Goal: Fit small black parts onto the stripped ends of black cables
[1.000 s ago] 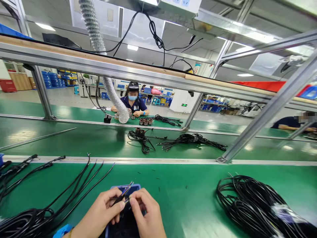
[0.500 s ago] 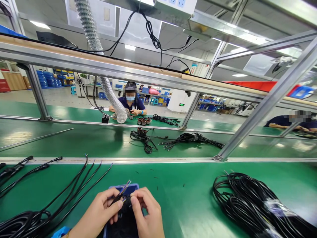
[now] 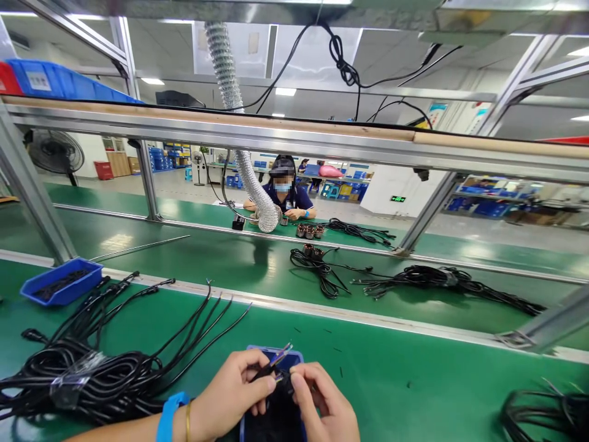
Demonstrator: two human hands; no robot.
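My left hand [image 3: 237, 390], with a blue band and a gold-coloured bangle at the wrist, grips black cables [image 3: 271, 367] whose thin coloured wire ends point up and to the right. Close beside it, my right hand [image 3: 326, 405] has thumb and forefinger pinched together near those wires; whatever is between the fingertips is too small to make out. Both hands are over a blue bin [image 3: 299, 356] that holds a mass of small black pieces. Several cable ends [image 3: 202, 319] lie to the left of my hands.
Coiled black cables [image 3: 69, 380] lie at the left, behind them a blue tray [image 3: 87, 288] of dark pieces. Another cable coil [image 3: 547, 411] is at the right. Metal posts [image 3: 34, 184] and a flexible duct [image 3: 251, 178] stand ahead. Across the bench sits a co-worker [image 3: 301, 199].
The view has turned left, bringing the blue tray and a fan into sight and pushing the right cable coil toward the edge. My hands keep nearly the same pose over the bin.
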